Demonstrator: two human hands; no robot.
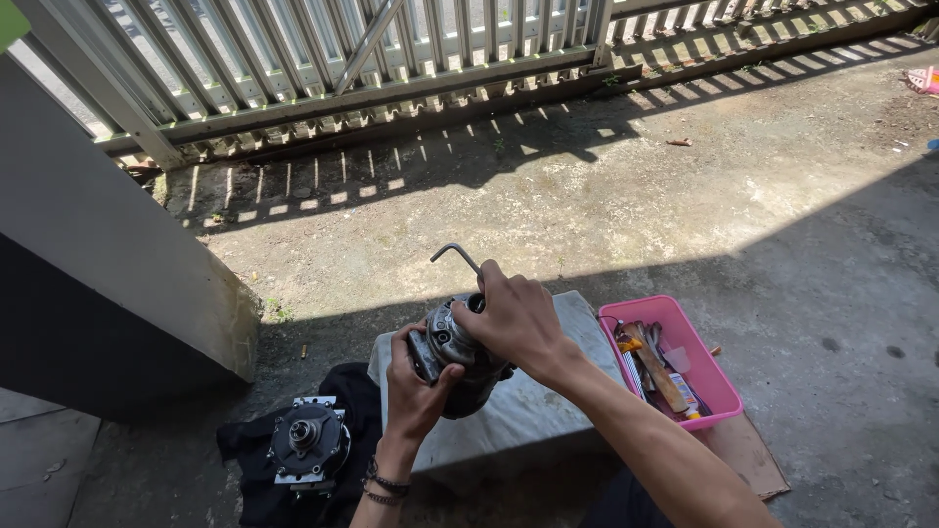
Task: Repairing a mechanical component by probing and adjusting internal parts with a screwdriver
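Observation:
My left hand (416, 391) grips the side of a round, grey metal machine part (452, 344) that stands on a pale stone block (528, 401). On top of that part, my right hand (516, 315) closes on an L-shaped hex key (456, 252); its bent end sticks up and to the left. Where the key's lower end meets the part is hidden by my fingers. A second round metal part with a square flange (309, 440) lies on a black cloth (256, 460) on the ground, left of the block.
A pink plastic tray (712, 372) with several tools sits right of the block, on a piece of cardboard (751, 455). A grey wall (108, 254) stands at the left. A metal slatted gate (323, 59) runs along the back of the concrete yard.

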